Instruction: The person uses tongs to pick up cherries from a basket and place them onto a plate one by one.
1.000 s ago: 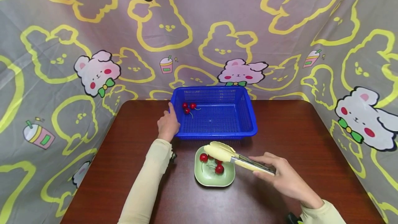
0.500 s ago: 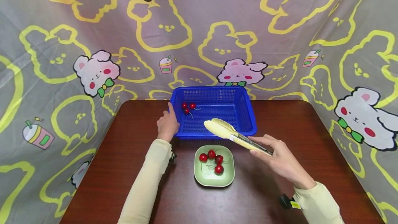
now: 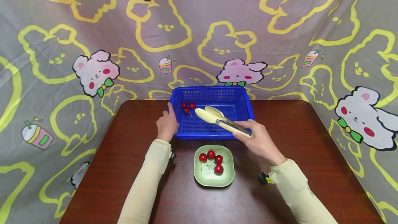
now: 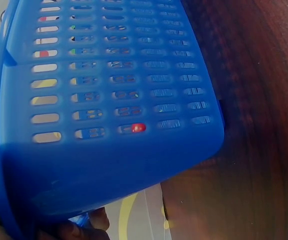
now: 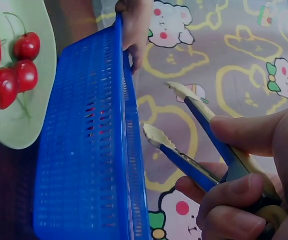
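The three cherries [image 3: 186,111] in the blue basket [image 3: 211,136] could be scattered if the parted, empty tongs [image 3: 219,122], gripped in the right hand's [image 3: 260,140] curled fingers, were lowered off-centre; the rim is held by the left hand [image 3: 168,124]. Since the earlier frame, the tongs have been carried from above the green dish [image 3: 214,181].

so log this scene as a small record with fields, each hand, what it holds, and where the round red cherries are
left hand: holds the left rim of the blue rectangular plastic basket
right hand: holds the pale yellow and metal tongs
tongs state: tips apart above the basket, nothing between them
in basket: three round red cherries, toward the left side
in pale green rounded-square dish: four round red cherries
dish position: on the dark brown table, nearer the person than the basket
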A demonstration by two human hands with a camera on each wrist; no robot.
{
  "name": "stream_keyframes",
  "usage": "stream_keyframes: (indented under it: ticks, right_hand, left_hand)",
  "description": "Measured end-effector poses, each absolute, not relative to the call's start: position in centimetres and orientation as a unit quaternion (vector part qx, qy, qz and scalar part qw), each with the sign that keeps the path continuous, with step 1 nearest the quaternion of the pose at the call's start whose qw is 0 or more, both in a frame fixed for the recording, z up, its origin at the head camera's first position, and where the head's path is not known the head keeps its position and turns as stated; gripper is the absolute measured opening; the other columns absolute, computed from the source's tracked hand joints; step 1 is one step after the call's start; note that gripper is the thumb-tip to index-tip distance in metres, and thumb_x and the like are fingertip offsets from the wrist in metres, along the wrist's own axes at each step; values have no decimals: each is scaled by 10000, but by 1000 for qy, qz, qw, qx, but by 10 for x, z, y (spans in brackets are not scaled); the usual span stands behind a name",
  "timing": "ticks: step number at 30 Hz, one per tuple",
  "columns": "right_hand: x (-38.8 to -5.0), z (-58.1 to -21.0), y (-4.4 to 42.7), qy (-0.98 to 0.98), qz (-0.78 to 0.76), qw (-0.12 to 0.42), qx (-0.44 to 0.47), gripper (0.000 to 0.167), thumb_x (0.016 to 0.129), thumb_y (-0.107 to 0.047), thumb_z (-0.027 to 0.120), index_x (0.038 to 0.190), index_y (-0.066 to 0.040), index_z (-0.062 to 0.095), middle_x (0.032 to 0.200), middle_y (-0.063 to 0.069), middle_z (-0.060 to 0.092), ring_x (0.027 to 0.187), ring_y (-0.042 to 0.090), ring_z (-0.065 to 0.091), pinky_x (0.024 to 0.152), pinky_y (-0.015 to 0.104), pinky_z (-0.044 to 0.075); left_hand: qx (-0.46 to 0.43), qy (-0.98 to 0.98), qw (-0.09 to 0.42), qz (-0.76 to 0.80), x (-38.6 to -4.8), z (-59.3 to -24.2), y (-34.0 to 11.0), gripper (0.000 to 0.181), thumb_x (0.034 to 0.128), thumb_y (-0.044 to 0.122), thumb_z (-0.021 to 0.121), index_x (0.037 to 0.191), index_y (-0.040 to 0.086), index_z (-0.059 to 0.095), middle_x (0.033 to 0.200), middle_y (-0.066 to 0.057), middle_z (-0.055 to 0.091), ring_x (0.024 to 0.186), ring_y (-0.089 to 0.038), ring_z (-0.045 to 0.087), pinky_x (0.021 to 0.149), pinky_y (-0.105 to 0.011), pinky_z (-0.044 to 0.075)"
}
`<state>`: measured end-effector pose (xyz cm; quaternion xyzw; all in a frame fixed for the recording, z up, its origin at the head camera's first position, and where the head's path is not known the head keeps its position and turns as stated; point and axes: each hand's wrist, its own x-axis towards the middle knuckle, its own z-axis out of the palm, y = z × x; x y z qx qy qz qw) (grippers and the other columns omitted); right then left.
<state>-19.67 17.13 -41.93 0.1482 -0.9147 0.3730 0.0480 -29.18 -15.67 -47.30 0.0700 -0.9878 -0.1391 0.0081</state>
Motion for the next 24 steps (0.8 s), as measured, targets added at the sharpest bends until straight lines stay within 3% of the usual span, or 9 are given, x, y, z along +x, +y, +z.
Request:
stream_keyframes:
  ticks: [11, 17, 24]
  right_hand:
    - [-238, -428, 133, -941, 318, 31, 112, 460, 892, -291, 791, 1303, -93, 730, 891, 92, 613, 741, 240, 523, 628, 345, 399]
    - [-256, -436, 115, -954, 283, 21, 99, 458, 903, -311, 781, 1307, -102, 728, 973, 119, 665, 790, 276, 590, 689, 444, 472]
    - [-273, -444, 98, -963, 254, 12, 83, 459, 927, -328, 751, 1333, -117, 712, 1094, 136, 680, 952, 354, 669, 827, 545, 529]
  left_hand:
    - [71, -988, 10, -140, -292, -472, -156, 968, 913, 191, 739, 1651, 33, 133, 1321, -319, 571, 964, -488, 691, 858, -583, 551]
    - [72, -988, 12, -138, -292, -473, -156, 973, 905, 190, 739, 1650, 30, 133, 1324, -322, 573, 972, -494, 691, 852, -586, 553]
    - [68, -988, 17, -137, -293, -474, -156, 968, 896, 170, 717, 1647, 21, 125, 1311, -330, 579, 960, -503, 692, 849, -596, 550]
